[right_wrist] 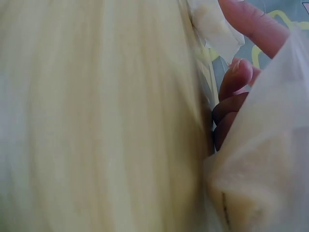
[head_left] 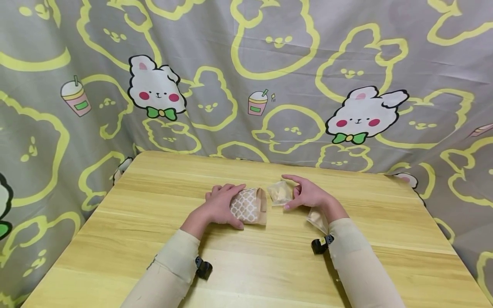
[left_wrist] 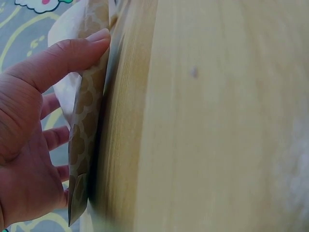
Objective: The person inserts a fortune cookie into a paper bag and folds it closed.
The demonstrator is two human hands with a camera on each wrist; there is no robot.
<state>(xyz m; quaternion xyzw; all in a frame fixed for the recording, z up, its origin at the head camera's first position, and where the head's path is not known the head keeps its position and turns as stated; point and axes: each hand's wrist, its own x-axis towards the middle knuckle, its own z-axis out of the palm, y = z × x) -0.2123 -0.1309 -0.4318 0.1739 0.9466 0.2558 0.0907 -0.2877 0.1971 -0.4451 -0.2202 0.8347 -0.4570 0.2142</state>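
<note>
A brown paper bag [head_left: 246, 205] with a white lattice pattern lies on the table, its open end facing right. My left hand [head_left: 223, 205] grips it from the left, thumb along the near edge and fingers at the far side. In the left wrist view, the thumb presses the patterned edge of the bag [left_wrist: 89, 116]. My right hand [head_left: 310, 194] is beside a small translucent packet [head_left: 280, 192] with pale pieces inside. Its index finger and thumb are spread apart around the packet's right side, and the other fingers are bent. Nothing is pinched between them.
A second translucent packet [head_left: 317, 219] lies under the right wrist, large in the foreground of the right wrist view. The wooden table [head_left: 246, 265] ends at a grey curtain [head_left: 215, 51] with cartoon rabbits. Black cameras sit on both wrists.
</note>
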